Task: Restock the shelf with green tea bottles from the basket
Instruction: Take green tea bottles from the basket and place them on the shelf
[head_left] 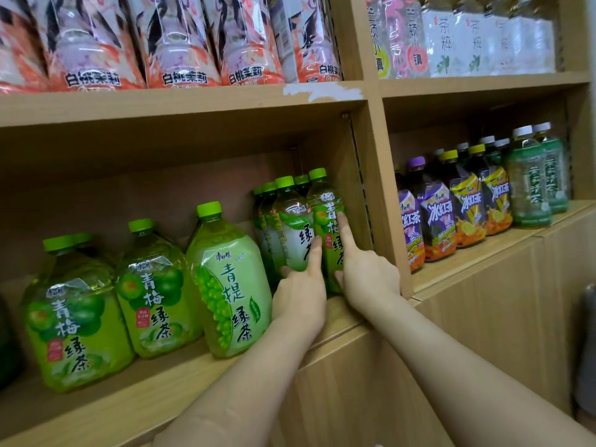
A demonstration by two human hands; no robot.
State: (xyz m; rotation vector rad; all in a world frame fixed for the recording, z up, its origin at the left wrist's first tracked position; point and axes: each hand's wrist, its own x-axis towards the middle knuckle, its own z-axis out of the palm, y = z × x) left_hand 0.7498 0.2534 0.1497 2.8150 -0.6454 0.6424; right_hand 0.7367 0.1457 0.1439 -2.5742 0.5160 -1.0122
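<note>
- The left hand [298, 296] comes in from 6 o'clock over the front edge of the shelf [96, 411]. Its fingers [314, 253] grip nothing: the index lies straight against the white-label green tea bottle [295, 227], and the thumb touches that bottle low at its 7 o'clock
- The right hand [371, 275] is just beside it at 3 o'clock, its fingers [343, 227] also ungripping. The straight index presses on the label of the plum green tea bottle [324, 221], with the thumb touching lower down
- These two slim bottles stand upright and touching, at the front of a cluster by the compartment's divider at 3 o'clock
- More green-capped slim bottles [267, 201] stand behind them, toward 11 o'clock
- Three large green tea bottles [230, 285] stand in a row at 9 o'clock of the hands
- Iced tea bottles [438, 214] fill the neighbouring compartment at 3 o'clock
- Peach-label bottles [180, 43] line the upper shelf at 12 o'clock
</note>
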